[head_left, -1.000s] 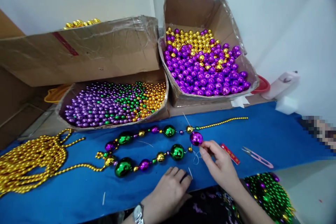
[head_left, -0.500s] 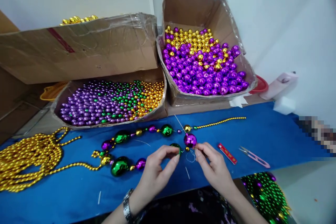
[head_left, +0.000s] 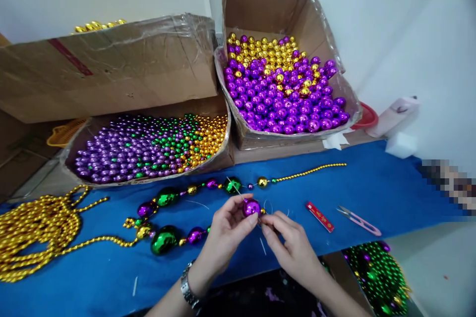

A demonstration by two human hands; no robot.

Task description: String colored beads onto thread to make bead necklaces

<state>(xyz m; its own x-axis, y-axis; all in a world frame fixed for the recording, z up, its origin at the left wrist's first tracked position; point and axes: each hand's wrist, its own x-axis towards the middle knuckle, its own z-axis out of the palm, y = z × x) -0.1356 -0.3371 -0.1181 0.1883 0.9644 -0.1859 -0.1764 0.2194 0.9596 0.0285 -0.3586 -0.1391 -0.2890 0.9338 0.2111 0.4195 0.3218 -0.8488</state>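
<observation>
My left hand point(head_left: 225, 230) pinches a large purple bead point(head_left: 251, 207) between thumb and fingers above the blue cloth point(head_left: 372, 188). My right hand point(head_left: 288, 242) meets it from the right, its fingertips pinched on a thin white thread point(head_left: 267, 205) just below the bead. A bead strand point(head_left: 174, 213) of green, purple and gold balls curves left across the cloth from my hands. A thin gold bead chain point(head_left: 308, 172) runs off to the right behind them.
Two open cardboard boxes hold loose beads: a low box point(head_left: 148, 146) with purple, green and gold, a taller box point(head_left: 282, 84) with purple and gold. A gold chain pile point(head_left: 33, 228) lies left. A red strip point(head_left: 320, 216) and pink snips point(head_left: 359, 221) lie right; green beads point(head_left: 379, 277) sit below.
My left hand rose from the cloth and took hold of the purple bead. The bead came down and left toward me, and both hands closed in together.
</observation>
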